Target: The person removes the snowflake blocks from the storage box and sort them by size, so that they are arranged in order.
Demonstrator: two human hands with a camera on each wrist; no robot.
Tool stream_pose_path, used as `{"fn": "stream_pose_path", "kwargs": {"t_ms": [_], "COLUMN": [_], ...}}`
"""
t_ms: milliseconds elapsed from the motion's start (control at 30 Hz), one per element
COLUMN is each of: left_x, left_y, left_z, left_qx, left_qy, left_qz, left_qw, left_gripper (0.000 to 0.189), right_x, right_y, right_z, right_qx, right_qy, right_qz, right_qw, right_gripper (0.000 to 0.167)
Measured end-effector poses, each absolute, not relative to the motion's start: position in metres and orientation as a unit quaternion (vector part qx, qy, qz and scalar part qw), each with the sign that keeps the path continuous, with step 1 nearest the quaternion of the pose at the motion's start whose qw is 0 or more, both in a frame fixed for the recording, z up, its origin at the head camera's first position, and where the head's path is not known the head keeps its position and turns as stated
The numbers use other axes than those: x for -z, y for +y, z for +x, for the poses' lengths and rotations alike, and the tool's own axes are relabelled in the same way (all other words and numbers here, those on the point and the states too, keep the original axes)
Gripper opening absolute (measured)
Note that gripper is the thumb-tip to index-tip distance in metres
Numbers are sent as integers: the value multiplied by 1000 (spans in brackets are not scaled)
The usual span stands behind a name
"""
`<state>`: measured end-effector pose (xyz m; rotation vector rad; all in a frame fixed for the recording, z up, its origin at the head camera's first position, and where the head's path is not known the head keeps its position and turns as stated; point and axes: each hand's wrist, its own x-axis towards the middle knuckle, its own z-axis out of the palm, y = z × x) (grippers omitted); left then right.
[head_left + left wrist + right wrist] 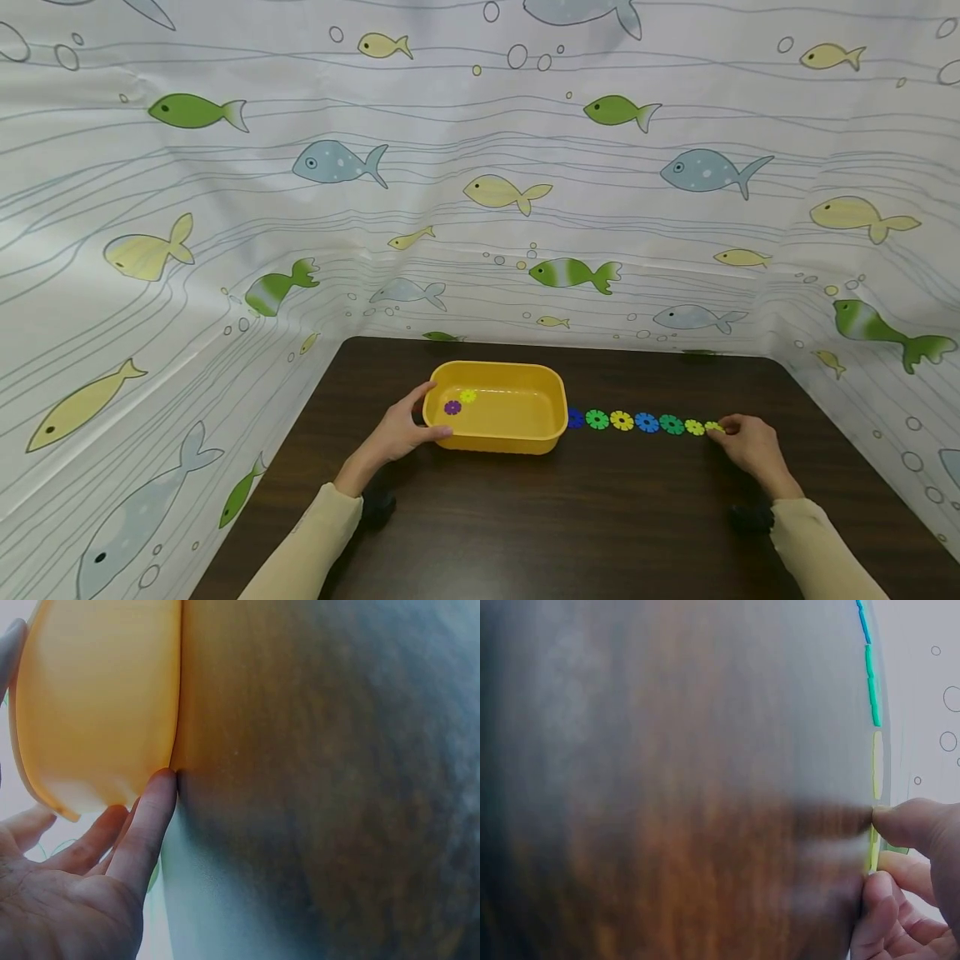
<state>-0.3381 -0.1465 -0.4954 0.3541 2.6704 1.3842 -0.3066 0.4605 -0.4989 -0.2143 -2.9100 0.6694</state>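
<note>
A yellow plastic tub (495,444) stands on the dark table, left of the row of discs. My left hand (399,429) holds the tub's left end, its thumb by the near rim; in the left wrist view its fingers (142,832) lie along the tub's wall. Inside are a purple flower-shaped disc (452,407) and a yellow one (468,396). My right hand (750,446) pinches a yellow flower-shaped disc (713,427) at the right end of the row. Beside it lies another yellow disc (694,427), then a dark green disc (671,424).
Leftward the row continues with a light blue disc (647,422), a yellow-rimmed disc (622,420), a green disc (597,419) and a dark blue disc (575,417) partly behind the tub. A fish-printed white sheet (480,242) surrounds the table (570,517) at its back and sides.
</note>
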Motion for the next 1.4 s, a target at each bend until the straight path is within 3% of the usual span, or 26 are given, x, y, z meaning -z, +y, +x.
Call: {"fn": "stream_pose_path", "kwargs": {"t_ms": [233,500,900,1400], "left_x": [496,495,497,496], "left_y": [-147,-148,-148,-150], "left_z": [-338,-337,-339,-338], "left_qx": [-461,-464,-472,-481], "left_qy": [878,877,871,867], "left_qz": [115,113,122,119], "left_qw": [57,58,61,57], "left_gripper": [97,98,99,98], "right_x": [495,483,456,438], "right_y": [462,448,345,223], "right_z": [-305,-298,-302,-318], "right_qx": [-231,-240,-286,-351], "right_qy": [-968,-962,-944,-924], "right_qz": [-75,-52,28,105], "right_qw": [67,117,165,110], "right_gripper": [49,49,35,28]}}
